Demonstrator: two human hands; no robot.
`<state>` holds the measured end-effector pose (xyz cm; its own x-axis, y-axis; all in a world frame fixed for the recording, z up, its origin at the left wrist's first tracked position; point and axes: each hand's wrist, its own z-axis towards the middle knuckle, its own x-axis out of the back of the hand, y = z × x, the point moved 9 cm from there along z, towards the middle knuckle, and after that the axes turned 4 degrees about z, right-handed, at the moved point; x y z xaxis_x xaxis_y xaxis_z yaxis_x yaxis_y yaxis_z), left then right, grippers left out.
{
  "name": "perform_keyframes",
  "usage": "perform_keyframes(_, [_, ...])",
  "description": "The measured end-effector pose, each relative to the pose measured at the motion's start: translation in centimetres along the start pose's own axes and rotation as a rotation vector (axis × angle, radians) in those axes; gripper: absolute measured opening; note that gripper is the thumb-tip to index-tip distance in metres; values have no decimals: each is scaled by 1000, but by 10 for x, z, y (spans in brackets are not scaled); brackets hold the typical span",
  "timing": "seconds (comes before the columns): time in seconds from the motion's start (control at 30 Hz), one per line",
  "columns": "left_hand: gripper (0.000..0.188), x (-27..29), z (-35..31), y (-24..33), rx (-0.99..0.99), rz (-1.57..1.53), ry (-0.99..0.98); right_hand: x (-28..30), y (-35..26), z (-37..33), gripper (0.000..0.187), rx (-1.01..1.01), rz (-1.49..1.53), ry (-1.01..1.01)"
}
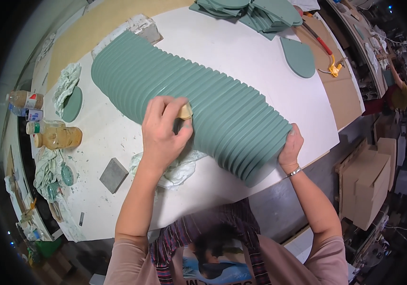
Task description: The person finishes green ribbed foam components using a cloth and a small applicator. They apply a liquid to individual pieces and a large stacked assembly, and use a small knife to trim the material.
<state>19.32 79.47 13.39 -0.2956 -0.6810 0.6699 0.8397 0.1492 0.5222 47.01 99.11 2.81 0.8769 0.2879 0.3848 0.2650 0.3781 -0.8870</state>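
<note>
A long row of thin green rounded panels [198, 102] stands on edge, packed face to face, and runs diagonally across the white tabletop [303, 102]. My left hand [164, 130] is closed in a pinch on a small pale-yellow block [185, 111], held at the near curved edges around the middle of the row. Whether the block is a sponge or a sanding block, I cannot tell. At the row's right end, my right hand [291, 148] is closed around the last panels, its fingers partly hidden behind them.
A white block [145, 28] stands behind the row's far left end. More green panels [270, 16] lie stacked at the back, with a loose one [298, 58] nearby. On the left are bottles [58, 137], crumpled cloths [66, 85] and a grey square block [113, 175].
</note>
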Motion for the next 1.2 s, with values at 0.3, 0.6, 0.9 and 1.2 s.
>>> perform_keyframes(0.3, [36, 28, -70, -33, 213, 42, -92, -1, -6, 0, 44, 29, -13, -18])
perform_keyframes(0.6, [36, 9, -65, -19, 195, -25, -16, -1, -2, 0, 45, -11, 23, -7])
perform_keyframes(0.9, [38, 6, -36, 6, 103, -88, 59, 1, 3, 0, 45, 6, 10, -14])
perform_keyframes(1.2, [37, 4, -55, 1, 122, -45, -49, 1, 4, -1, 47, -10, -4, -18])
